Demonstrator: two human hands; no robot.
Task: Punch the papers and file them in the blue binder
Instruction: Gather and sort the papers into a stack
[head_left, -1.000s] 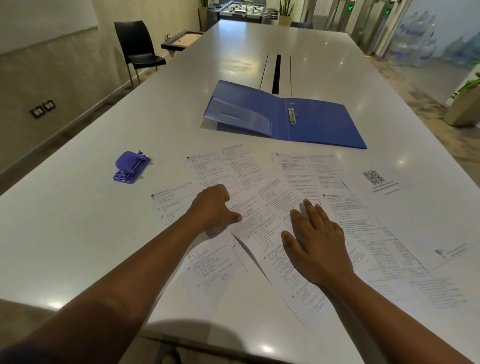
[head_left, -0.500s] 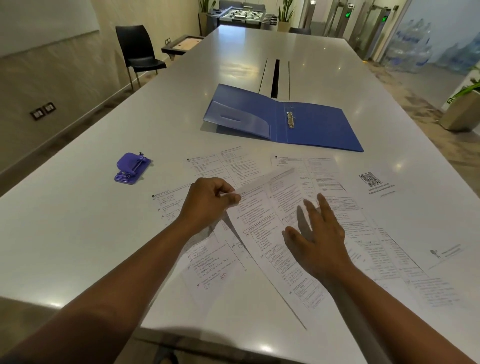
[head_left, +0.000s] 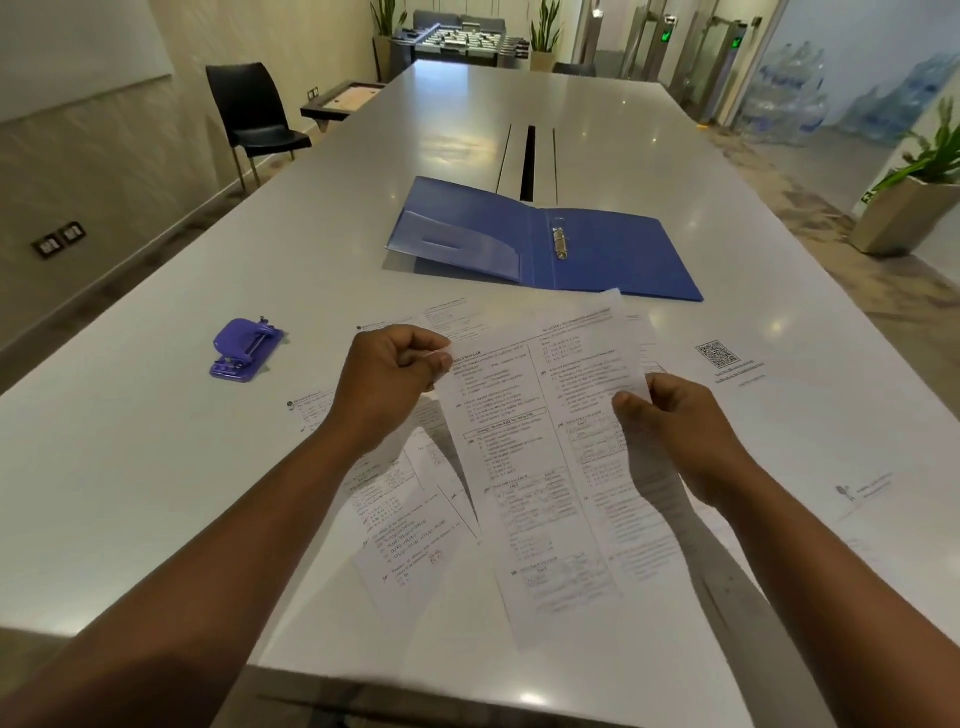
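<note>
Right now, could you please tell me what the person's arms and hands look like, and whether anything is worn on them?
Both forearms are bare as far as the frame shows: no sleeve, glove, watch, bracelet or ring shows on the left hand or the right hand. The nails that show are short and unpainted. At the bottom left corner the left arm is in shadow, so a sleeve higher up cannot be ruled out.
</note>
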